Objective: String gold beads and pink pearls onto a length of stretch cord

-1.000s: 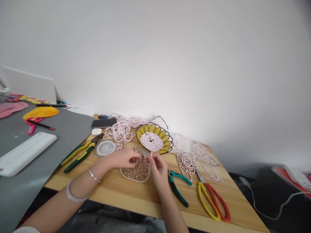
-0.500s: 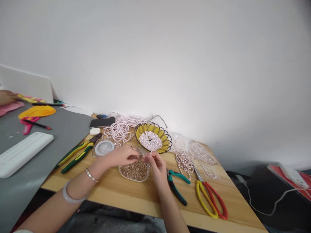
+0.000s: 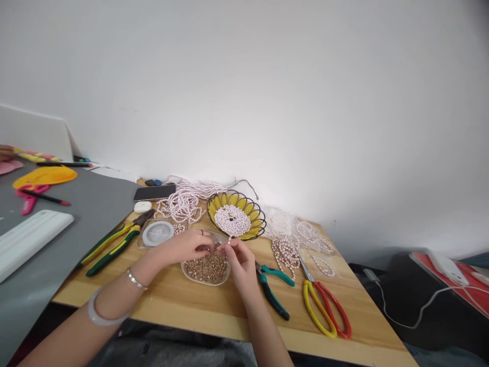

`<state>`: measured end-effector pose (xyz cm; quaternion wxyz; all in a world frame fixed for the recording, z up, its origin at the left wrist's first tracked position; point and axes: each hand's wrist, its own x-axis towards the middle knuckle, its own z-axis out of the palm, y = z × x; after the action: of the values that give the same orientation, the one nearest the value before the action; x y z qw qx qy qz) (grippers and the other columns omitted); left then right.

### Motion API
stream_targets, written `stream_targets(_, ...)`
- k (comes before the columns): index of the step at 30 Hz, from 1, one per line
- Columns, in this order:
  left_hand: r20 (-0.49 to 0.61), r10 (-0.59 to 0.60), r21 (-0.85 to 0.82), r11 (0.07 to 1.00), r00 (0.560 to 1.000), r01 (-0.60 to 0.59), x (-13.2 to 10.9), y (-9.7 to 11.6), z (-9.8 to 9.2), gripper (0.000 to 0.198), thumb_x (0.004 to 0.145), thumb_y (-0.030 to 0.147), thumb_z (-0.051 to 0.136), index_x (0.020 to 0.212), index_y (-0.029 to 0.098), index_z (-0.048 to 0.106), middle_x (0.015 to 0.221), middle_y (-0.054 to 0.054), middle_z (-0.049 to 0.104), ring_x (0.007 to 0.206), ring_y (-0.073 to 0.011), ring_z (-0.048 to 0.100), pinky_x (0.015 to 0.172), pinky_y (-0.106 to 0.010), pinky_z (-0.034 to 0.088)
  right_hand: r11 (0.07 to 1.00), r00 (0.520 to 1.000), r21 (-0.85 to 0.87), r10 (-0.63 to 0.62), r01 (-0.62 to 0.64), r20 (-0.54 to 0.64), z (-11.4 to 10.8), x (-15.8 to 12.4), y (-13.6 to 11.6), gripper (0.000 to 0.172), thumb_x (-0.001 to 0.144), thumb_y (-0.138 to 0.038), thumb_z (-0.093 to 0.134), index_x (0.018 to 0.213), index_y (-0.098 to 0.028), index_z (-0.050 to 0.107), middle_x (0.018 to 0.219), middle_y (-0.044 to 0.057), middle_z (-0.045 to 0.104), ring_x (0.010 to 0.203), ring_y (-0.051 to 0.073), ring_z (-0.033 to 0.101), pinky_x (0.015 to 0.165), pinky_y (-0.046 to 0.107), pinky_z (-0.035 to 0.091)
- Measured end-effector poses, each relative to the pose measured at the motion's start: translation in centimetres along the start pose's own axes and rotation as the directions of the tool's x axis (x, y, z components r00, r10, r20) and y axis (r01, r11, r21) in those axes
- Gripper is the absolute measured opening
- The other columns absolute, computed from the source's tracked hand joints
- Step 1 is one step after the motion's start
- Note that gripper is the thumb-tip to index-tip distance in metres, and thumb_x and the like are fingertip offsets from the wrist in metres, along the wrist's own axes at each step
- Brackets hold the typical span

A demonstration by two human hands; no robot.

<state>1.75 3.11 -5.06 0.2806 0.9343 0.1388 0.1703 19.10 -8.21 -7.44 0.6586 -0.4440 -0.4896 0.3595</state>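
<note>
Over a clear plastic tub of small gold beads (image 3: 208, 269), my left hand (image 3: 189, 246) is bent with its fingertips pinched together. What is between those fingertips is too small to make out. My right hand (image 3: 241, 261) sits close beside it at the tub's right edge, thumb and forefinger closed on the end of a pale pink bead string. That string leads up toward the yellow basket with black wire rim (image 3: 260, 227), where a coil of pink beads (image 3: 232, 220) lies. The fingertips of both hands nearly meet.
Green-and-yellow pliers (image 3: 114, 244), a thread spool (image 3: 158, 233) and a phone (image 3: 155, 192) lie left. Bead strands (image 3: 182, 204) are heaped behind. Right are teal pliers (image 3: 274, 285), red-and-yellow scissors (image 3: 324, 306) and bagged strands (image 3: 305, 234). Another person's hand (image 3: 5, 153) shows far left.
The whole scene has shifted slightly left in view. Both hands stay together over the tub in nearly the same pose. A short stretch of bead string shows more plainly above my right fingertips.
</note>
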Motion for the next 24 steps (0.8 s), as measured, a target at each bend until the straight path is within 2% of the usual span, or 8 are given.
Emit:
stream_targets(11,0.000,-0.032,0.078,0.996,0.999,0.032,0.2,0.5,-0.2,0.024,0.093,0.003,0.057,0.100,0.019,0.073,0.104,-0.005,0.073,0.099,-0.0203,0.068,0.088,-0.028,0.048,0.999,0.999,-0.040,0.016,-0.018,-0.049,-0.3,-0.1,0.2,0.029,0.092,-0.049,0.069,0.081,-0.022,0.066,0.074,0.002,0.072,0.071,0.019,0.067,0.073,0.030,0.052)
stream_targets(18,0.066,-0.061,0.093,0.994,0.996,0.055,0.2,1.4,-0.6,0.012,0.088,0.011,0.072,0.095,0.020,0.074,0.098,-0.003,0.073,0.094,-0.0208,0.069,0.082,-0.027,0.047,0.999,0.998,-0.046,0.022,-0.025,-0.055,-0.4,-0.1,0.2,0.030,0.092,-0.049,0.068,0.082,-0.022,0.065,0.075,0.003,0.072,0.071,0.019,0.066,0.072,0.031,0.052)
stream_targets(24,0.128,-0.025,0.078,0.997,0.992,0.015,0.4,1.6,0.3,0.019,0.080,0.011,0.081,0.095,0.022,0.077,0.099,-0.003,0.073,0.100,-0.0227,0.067,0.085,-0.028,0.047,0.998,0.998,-0.053,0.021,-0.024,-0.063,-0.2,-0.1,-0.1,0.032,0.091,-0.051,0.069,0.080,-0.021,0.064,0.073,0.002,0.071,0.069,0.019,0.065,0.069,0.030,0.051)
